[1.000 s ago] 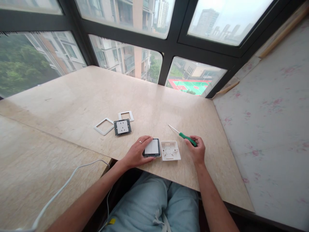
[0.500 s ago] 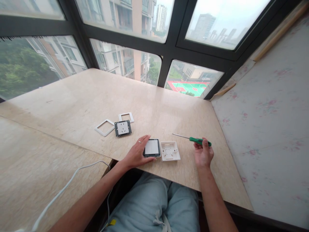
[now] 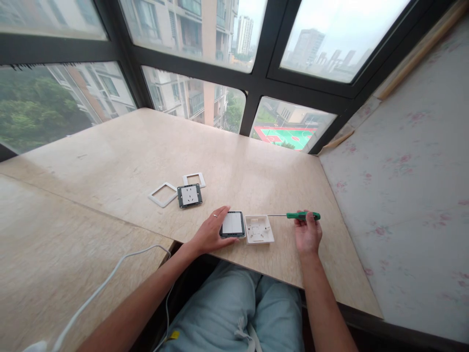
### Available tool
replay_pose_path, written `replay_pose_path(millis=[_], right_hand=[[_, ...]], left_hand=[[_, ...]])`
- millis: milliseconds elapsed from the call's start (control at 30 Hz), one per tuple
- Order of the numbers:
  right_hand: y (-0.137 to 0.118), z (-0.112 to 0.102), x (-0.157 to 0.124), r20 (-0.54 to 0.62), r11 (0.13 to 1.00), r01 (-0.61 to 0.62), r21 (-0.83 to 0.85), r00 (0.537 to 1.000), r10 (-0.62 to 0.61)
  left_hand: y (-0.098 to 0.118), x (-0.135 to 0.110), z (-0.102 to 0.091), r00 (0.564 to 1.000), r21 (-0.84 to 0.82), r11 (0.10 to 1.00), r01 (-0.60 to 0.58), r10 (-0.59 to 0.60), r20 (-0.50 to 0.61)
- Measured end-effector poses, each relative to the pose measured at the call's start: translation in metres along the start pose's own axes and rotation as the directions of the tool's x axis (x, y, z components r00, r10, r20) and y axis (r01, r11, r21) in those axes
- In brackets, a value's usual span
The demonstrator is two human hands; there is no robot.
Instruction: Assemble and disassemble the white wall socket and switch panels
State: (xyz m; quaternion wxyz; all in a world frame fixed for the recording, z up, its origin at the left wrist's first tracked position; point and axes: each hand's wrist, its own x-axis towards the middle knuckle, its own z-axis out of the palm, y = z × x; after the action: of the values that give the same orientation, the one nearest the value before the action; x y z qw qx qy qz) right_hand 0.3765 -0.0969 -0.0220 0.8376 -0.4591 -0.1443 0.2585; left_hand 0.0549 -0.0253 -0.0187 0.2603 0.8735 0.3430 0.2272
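My left hand (image 3: 212,232) grips a wall switch (image 3: 233,224) between thumb and fingers; it has white rockers in a dark frame and seems to sit on a white box. Touching or nearly touching its right side is an open white mounting box (image 3: 259,230) with its hollow side up. In my right hand (image 3: 308,234) is a screwdriver (image 3: 303,215), held by its green handle. Its thin shaft points left, with the tip at the mounting box's upper right corner; whether it touches, I cannot tell.
Beyond my left hand lie a socket module (image 3: 189,196) and two white cover frames, one to its left (image 3: 163,194) and one behind it (image 3: 194,179). A white cable (image 3: 120,261) runs over the left part of the stone sill (image 3: 227,156). A papered wall (image 3: 410,195) bounds the right.
The screwdriver has swung from a slant to nearly level, its tip coming down beside the mounting box. My left hand stays on the switch. The view has shifted slightly.
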Motion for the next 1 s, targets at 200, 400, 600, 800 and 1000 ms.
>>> replay_pose_path(millis=[200, 400, 600, 800, 1000], right_hand=[[0.0, 0.0, -0.001, 0.004, 1.0, 0.0, -0.005, 1.0, 0.0], [0.0, -0.002, -0.003, 0.013, 1.0, -0.01, 0.007, 1.0, 0.01], [-0.001, -0.009, 0.0, 0.002, 0.998, -0.027, 0.061, 1.0, 0.027], [-0.001, -0.018, 0.006, -0.028, 0.992, -0.055, 0.114, 0.998, 0.059], [-0.005, -0.016, 0.003, 0.009, 0.977, -0.114, 0.181, 0.993, 0.114]], left_hand=[[0.0, 0.0, 0.0, 1.0, 0.004, 1.0, 0.0, 0.0, 0.005], [0.003, 0.001, -0.003, 1.0, -0.013, 1.0, -0.006, 0.006, 0.008], [0.001, 0.0, -0.003, 1.0, -0.04, 0.999, -0.022, 0.022, -0.017], [-0.001, 0.001, -0.005, 1.0, -0.088, 0.996, -0.022, 0.022, 0.002], [0.0, 0.001, -0.009, 0.998, -0.109, 0.993, -0.038, 0.044, 0.054]])
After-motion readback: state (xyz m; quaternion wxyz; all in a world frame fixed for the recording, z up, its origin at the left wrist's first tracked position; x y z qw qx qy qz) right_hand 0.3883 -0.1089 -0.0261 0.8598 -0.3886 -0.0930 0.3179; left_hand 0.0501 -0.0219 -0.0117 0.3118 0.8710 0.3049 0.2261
